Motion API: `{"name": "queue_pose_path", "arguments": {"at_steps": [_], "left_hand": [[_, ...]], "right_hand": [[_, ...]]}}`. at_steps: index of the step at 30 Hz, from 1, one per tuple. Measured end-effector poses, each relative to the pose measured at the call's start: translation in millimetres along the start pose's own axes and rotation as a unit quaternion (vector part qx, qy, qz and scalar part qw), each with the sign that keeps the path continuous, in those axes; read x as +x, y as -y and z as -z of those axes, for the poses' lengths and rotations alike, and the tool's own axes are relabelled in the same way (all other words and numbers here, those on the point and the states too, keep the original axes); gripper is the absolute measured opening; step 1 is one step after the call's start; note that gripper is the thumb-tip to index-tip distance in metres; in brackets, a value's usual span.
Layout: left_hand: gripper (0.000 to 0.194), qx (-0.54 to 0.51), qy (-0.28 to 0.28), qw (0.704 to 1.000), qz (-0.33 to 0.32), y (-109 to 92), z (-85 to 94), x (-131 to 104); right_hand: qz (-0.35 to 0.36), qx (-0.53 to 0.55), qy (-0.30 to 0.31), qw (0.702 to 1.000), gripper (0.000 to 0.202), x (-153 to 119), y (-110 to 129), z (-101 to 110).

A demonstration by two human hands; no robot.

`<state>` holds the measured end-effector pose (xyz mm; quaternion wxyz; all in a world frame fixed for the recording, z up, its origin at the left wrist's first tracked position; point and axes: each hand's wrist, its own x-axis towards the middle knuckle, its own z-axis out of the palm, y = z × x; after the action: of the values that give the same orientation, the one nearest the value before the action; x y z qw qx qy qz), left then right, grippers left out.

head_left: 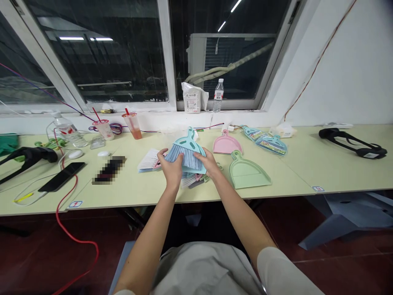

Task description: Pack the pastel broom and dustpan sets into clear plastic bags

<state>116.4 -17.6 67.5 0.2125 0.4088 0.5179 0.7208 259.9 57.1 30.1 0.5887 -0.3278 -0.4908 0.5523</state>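
A small hand brush (181,156) with blue bristles lies against a light-blue dustpan (201,169), both raised over the near part of the table with their handles pointing away from me. My left hand (172,169) grips the brush at its left side, thumb on the bristles. From the right, my right hand (209,163) holds the dustpan's edge, its thumb pressing on the bristles. Beneath them are more brushes (190,181), partly hidden. A brush with white bristles (149,160) lies to the left. On the right are a green dustpan (247,172) and a pink dustpan (227,143).
Packaged blue brush sets (270,144) lie at the back right, with a black headset (353,143) farther right. On the left are a phone (62,177), a red cable (61,209), a drink cup (132,126) and a water bottle (70,132). The table (294,172) borders a windowed wall.
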Motion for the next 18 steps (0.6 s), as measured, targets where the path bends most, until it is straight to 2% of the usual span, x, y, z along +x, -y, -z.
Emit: {"name": "queue_pose_path", "arguments": {"at_steps": [3, 7, 10, 12, 13, 15, 17, 18], "left_hand": [[0.064, 0.004, 0.018, 0.999, -0.028, -3.5, -0.8, -12.3], [0.035, 0.042, 0.062, 0.996, -0.056, -16.9, 8.6, -22.3], [0.018, 0.052, 0.038, 0.991, -0.119, -26.8, 19.9, -13.9], [0.016, 0.07, 0.037, 0.989, -0.128, -29.1, 25.8, 1.5], [0.021, 0.077, 0.04, 0.99, -0.112, -28.3, 27.8, 11.2], [0.028, 0.074, 0.098, 0.992, -0.024, -23.6, 30.2, 31.6], [0.03, 0.067, 0.22, 0.971, 0.072, -16.3, 31.4, 48.6], [0.031, 0.067, 0.278, 0.953, 0.097, -12.3, 31.8, 54.7]], "right_hand": [[-0.015, 0.023, -0.001, 1.0, 0.045, -0.3, -0.5, 0.8], [-0.016, 0.048, 0.014, 0.999, 0.044, -2.6, 0.7, 2.1], [-0.032, 0.05, 0.029, 0.998, 0.046, -7.3, 1.9, 3.9], [-0.052, 0.04, 0.043, 0.997, 0.047, -10.8, 3.7, 5.0], [-0.062, 0.034, 0.052, 0.996, 0.048, -12.5, 4.9, 5.4], [-0.074, 0.029, 0.075, 0.994, 0.052, -15.4, 7.6, 5.4], [-0.069, 0.023, 0.097, 0.993, 0.057, -17.2, 9.8, 4.5], [-0.059, 0.018, 0.105, 0.993, 0.058, -17.7, 10.3, 3.8]]}}
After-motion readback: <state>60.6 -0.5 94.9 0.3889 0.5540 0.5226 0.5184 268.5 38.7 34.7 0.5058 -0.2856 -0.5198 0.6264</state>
